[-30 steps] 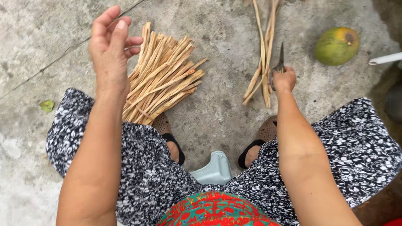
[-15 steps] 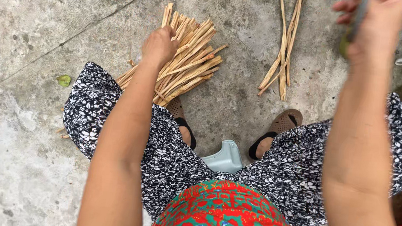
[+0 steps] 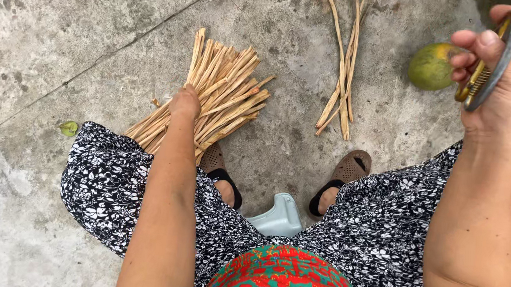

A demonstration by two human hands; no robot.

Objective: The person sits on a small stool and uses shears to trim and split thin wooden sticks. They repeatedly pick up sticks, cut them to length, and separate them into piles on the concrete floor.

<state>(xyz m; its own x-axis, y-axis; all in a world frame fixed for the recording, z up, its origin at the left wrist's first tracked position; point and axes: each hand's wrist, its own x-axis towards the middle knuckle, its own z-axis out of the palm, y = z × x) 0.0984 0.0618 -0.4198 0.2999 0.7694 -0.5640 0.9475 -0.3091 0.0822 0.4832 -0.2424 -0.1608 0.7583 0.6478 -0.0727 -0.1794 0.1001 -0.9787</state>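
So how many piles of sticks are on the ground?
2: a big fanned pile of tan cut sticks under the left hand, and a small bunch of longer thin sticks farther right.

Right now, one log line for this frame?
left hand on pile of cut sticks | right hand raised, holds shears | long strips, green fruit on concrete floor

It was an outdoor yard or home work spot, shown by the rough, stained concrete ground (image 3: 41, 29) with a seam toward eleven o'clock, a fallen leaf (image 3: 69, 127) at nine, dried split stalks (image 3: 216, 96) heaped at twelve and sandalled feet (image 3: 348, 171) by a low stool (image 3: 278, 217).
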